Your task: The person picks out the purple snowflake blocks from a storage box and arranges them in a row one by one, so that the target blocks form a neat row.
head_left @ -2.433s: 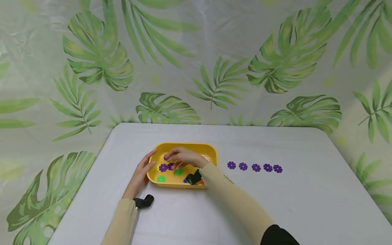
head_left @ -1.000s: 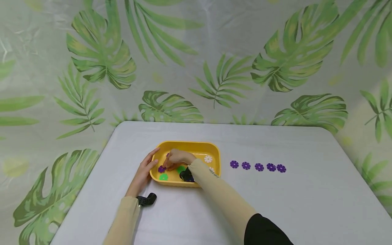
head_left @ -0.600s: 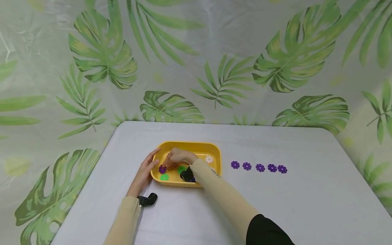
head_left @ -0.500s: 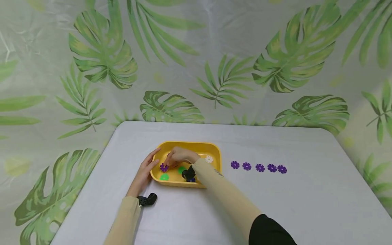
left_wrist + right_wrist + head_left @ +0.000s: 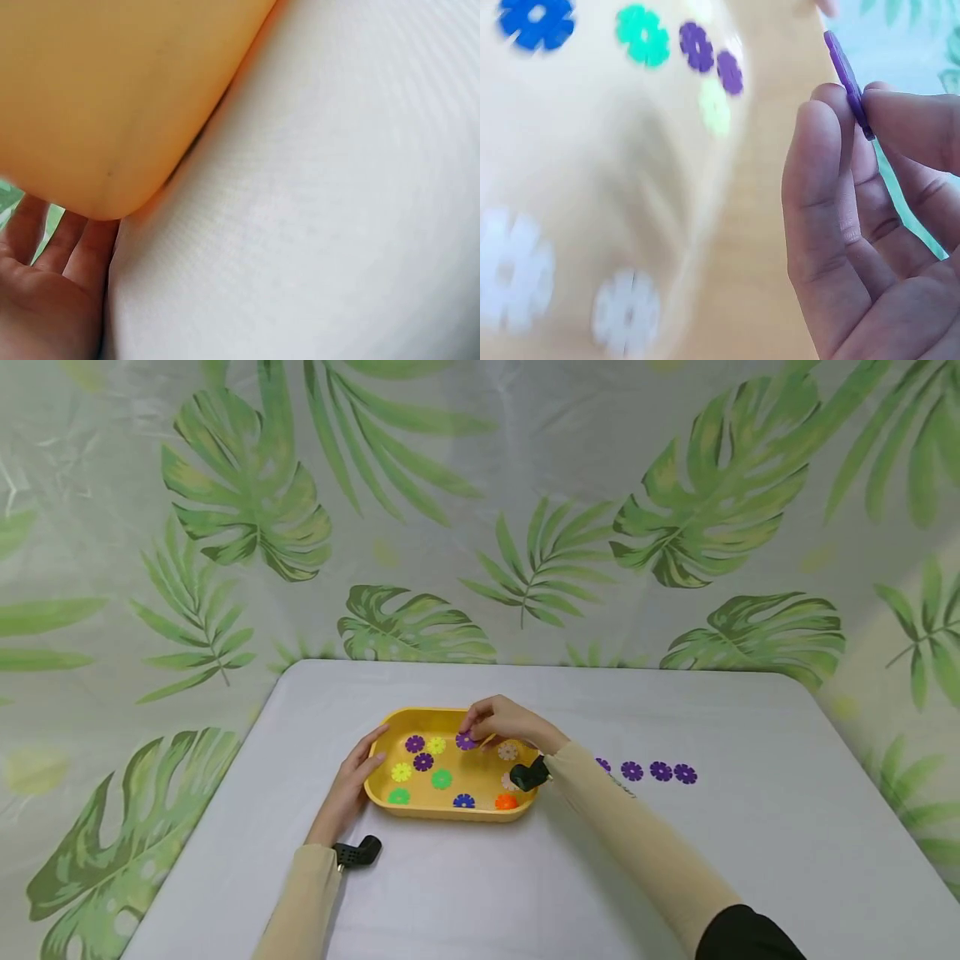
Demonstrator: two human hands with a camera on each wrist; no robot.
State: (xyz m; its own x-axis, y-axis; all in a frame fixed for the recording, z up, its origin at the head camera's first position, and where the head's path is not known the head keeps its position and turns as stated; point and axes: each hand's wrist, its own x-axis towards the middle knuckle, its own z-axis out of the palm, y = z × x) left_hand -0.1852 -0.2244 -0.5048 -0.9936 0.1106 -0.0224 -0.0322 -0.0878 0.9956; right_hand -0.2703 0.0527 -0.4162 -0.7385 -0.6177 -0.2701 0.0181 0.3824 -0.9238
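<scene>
My right hand (image 5: 510, 722) pinches a purple notched plastic disc (image 5: 847, 82) between thumb and fingertips, above the yellow tray (image 5: 450, 812). In the right wrist view the disc is held edge-on. My left hand (image 5: 348, 785) lies against the tray's left side, its fingers (image 5: 82, 255) nearly straight along the outer wall. Inside the tray are two more purple discs (image 5: 415, 743), yellow discs (image 5: 401, 772), green discs (image 5: 442, 779), a blue disc (image 5: 464, 802), an orange disc (image 5: 506, 802) and pale discs (image 5: 507, 751).
To the right of the tray, a row of purple discs (image 5: 632, 771) lies on the white table (image 5: 600, 710), partly covered by the right sleeve (image 5: 622, 818). Behind the table hangs a leaf-patterned cloth (image 5: 540, 568).
My right hand, low in the tray's left part half a second ago, has risen and moved right with a purple disc between its fingers. The left hand keeps its place at the tray.
</scene>
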